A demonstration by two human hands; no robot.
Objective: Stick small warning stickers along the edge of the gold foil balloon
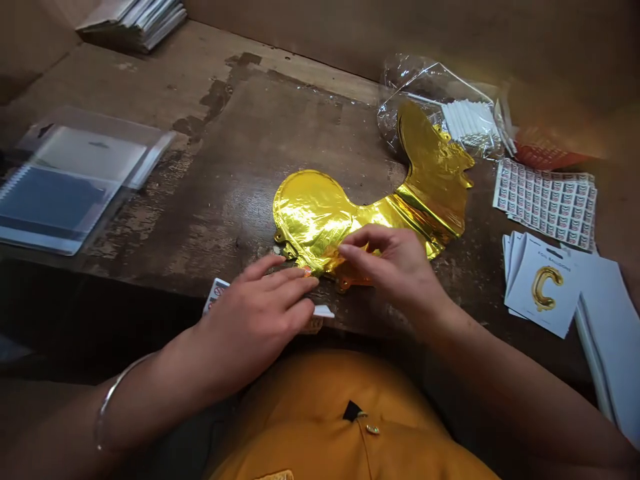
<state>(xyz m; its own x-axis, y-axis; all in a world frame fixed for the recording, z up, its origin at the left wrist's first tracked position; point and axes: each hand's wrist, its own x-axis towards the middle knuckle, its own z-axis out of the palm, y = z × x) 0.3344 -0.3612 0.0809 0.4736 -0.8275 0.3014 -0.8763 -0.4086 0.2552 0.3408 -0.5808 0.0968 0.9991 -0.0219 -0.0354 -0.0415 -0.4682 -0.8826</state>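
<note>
A shiny gold foil balloon (315,213), flat and uninflated, lies across the table in front of me, its far part bent up to the right. My left hand (265,303) rests with fingers stretched out over the balloon's near edge. Beneath that hand, a white printed piece (216,291) pokes out at the left and a white tip (324,311) shows at the right; whether they are one piece is hidden. My right hand (400,263) is over the balloon's lower middle, thumb and forefinger drawn together in a pinch. What lies between those fingertips cannot be made out.
Clear plastic sleeves (75,180) lie at left, a stack of papers (137,23) back left. White straws (470,123) sit in a clear bag at the back right. Sticker sheets (545,203) and "Foil Balloons" cards (543,283) lie right, beside white sheets (607,320). The table's near edge borders my lap.
</note>
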